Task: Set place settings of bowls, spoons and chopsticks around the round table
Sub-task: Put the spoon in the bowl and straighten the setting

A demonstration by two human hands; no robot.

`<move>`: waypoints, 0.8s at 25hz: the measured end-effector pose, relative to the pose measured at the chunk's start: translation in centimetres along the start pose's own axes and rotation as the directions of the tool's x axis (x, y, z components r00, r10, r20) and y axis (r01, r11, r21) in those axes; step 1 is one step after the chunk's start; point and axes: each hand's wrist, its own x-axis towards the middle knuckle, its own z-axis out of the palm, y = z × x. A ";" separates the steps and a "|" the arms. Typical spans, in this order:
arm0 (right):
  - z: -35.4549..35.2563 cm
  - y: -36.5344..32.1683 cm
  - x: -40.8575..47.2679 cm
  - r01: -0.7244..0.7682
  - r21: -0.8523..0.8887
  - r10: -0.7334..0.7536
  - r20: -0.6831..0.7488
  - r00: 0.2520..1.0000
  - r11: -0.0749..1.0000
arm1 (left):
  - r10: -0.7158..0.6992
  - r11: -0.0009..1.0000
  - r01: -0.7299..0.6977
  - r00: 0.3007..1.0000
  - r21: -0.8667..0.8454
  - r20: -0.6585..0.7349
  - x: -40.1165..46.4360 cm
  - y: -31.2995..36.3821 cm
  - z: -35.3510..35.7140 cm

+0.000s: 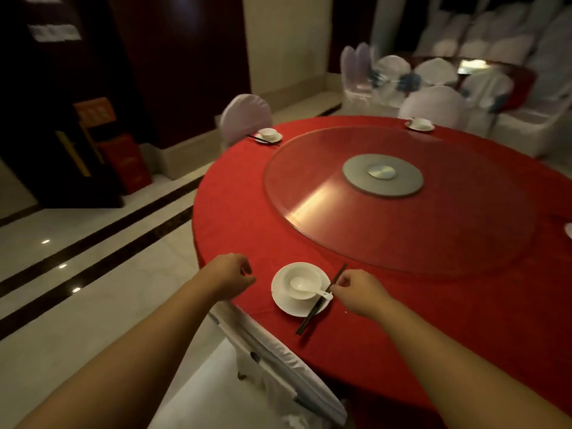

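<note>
Head view showed your right hand point(356, 292) pinching the dark chopsticks point(320, 300) beside the white bowl point(301, 278). A white spoon point(306, 286) lay in the bowl, on a saucer point(286, 305) near the edge of the red bench point(402, 305). Your left hand point(233, 275) hung loosely curled, holding nothing. A red sign point(94, 111) by the wall had writing too blurry to read.
</note>
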 end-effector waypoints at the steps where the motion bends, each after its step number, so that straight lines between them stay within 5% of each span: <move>1: 0.6 0.7 0.1 -0.059 0.023 0.059 -0.022 0.998 0.998 | 0.029 0.999 -0.030 0.999 0.014 0.041 1.6 -0.4 0.5; 6: 4.8 4.7 3.4 -0.254 0.164 0.269 -0.073 0.961 0.953 | 0.099 0.995 -0.102 0.968 0.001 0.230 9.6 -0.7 3.7; 15: 9.3 5.3 6.3 -0.454 0.527 0.505 0.053 0.861 0.719 | 0.063 0.971 0.045 0.899 -0.235 0.433 18.0 -2.6 9.8; 20: 11.0 3.7 5.5 -0.493 0.581 0.550 0.091 0.830 0.647 | 0.126 0.902 0.097 0.873 -0.421 0.471 20.4 -3.5 12.1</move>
